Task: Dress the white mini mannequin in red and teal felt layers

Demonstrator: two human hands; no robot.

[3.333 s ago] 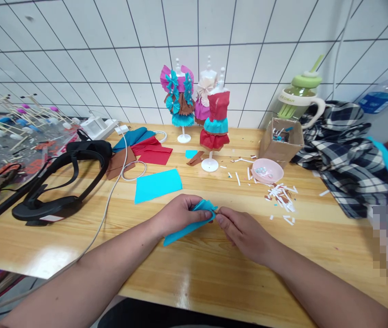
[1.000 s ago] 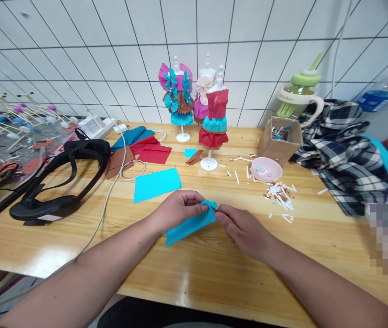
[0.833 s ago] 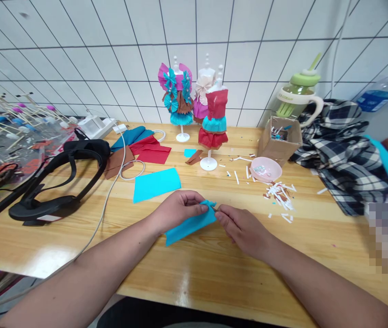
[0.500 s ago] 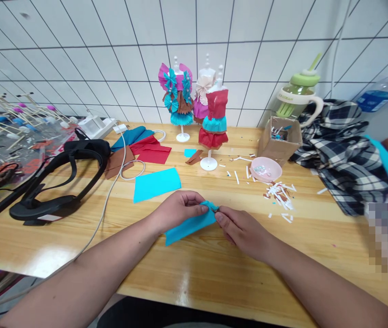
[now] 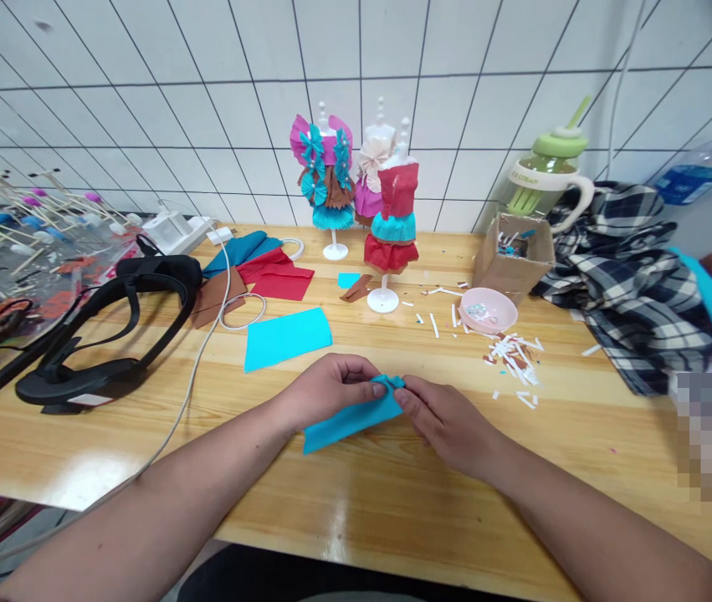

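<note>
A strip of bright blue crepe paper (image 5: 346,422) slants between my hands, just above the wooden table. My left hand (image 5: 330,391) pinches its upper edge between thumb and fingers. At the strip's right end, where the edge is gathered into small folds, my right hand (image 5: 449,422) has its thumb and fingers closed on the paper. Whether it also grips a small tool is hidden by the fingers. Beyond my left hand lies a flat blue crepe paper sheet (image 5: 289,339). Behind the hands stands a mini dress form (image 5: 396,201) in red and blue paper.
Another dressed form (image 5: 334,188) stands near the tiled wall. To the right are a pink bowl (image 5: 489,311) of beads, paper scraps (image 5: 514,359), a cardboard box (image 5: 512,259) and a checked cloth (image 5: 619,276). A black headset (image 5: 110,334) and a white cable (image 5: 198,376) lie left.
The folds at the strip's top edge have shifted slightly. A small dark bit at my right fingertips is no longer visible. Both hands stay almost in place.
</note>
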